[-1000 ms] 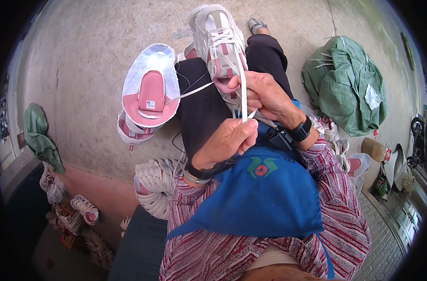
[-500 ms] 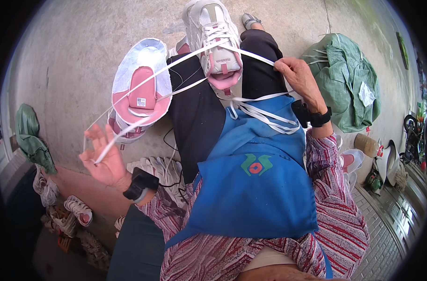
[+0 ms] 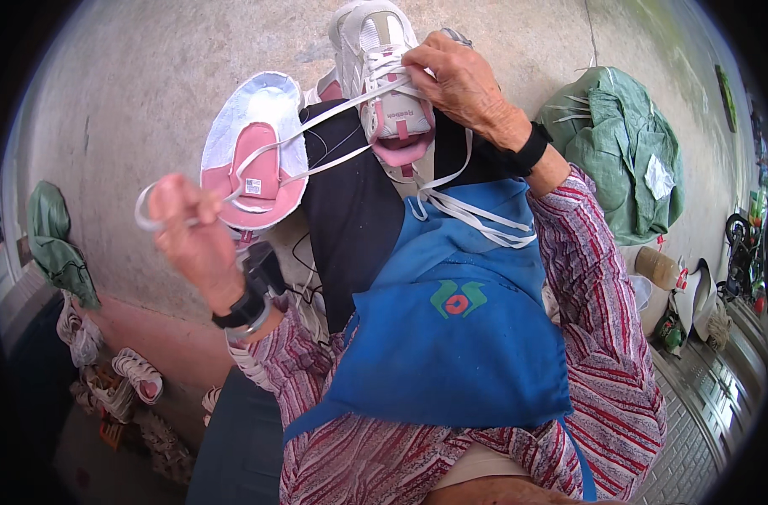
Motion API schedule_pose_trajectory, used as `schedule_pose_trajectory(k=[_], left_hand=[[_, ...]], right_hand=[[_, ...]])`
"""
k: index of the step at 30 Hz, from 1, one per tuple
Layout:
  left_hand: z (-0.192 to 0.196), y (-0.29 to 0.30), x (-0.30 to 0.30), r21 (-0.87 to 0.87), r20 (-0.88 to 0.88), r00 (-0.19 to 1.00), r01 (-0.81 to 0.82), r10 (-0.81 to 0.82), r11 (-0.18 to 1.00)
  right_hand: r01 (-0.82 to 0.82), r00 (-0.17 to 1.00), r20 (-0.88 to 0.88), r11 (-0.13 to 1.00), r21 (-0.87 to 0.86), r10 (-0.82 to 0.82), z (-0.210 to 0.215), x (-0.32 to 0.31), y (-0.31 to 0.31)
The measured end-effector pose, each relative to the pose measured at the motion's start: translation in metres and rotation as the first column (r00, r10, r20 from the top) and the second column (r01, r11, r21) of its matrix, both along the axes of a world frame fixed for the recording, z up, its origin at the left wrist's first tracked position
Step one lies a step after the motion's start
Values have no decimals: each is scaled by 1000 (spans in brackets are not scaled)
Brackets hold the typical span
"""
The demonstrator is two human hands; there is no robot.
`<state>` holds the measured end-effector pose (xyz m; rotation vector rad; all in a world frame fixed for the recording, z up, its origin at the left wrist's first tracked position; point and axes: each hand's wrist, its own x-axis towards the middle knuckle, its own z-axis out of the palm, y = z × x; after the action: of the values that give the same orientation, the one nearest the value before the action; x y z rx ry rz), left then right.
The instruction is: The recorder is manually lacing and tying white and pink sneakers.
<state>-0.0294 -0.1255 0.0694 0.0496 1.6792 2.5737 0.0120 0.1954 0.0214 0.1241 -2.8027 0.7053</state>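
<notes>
The left hand [image 3: 194,231] is raised to the left, its fingers closed around the looped end of a white shoelace [image 3: 316,139] that stretches taut across to a white and pink sneaker [image 3: 384,76] resting on the person's black-trousered knee. The right hand [image 3: 459,80] lies on top of that sneaker, fingers curled and pinching the lace at the eyelets. A second shoe [image 3: 257,151], pink inside, lies just beside the knee under the lace, and a green sack [image 3: 619,151] sits on the concrete floor to the right.
</notes>
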Motion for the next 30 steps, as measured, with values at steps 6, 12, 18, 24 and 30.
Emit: schedule_pose_trajectory(k=[6,12,18,24,30], left_hand=[[-23,82,10,-443,139,975,218,-173,870],[-43,100,13,-461,224,941,331,-253,824],[-60,96,16,-420,235,934,349,-271,838],[-58,105,11,-523,175,947,321,-269,789],[-71,128,-5,-662,-45,948,209,-316,720]], right_hand=[[-106,991,95,986,131,94,5,-16,-17],[-135,986,136,928,346,93,8,-26,-25],[-252,964,98,967,46,247,-2,-30,1],[-187,898,338,940,-284,281,7,-32,18],[-27,950,287,947,-319,123,4,-18,18]])
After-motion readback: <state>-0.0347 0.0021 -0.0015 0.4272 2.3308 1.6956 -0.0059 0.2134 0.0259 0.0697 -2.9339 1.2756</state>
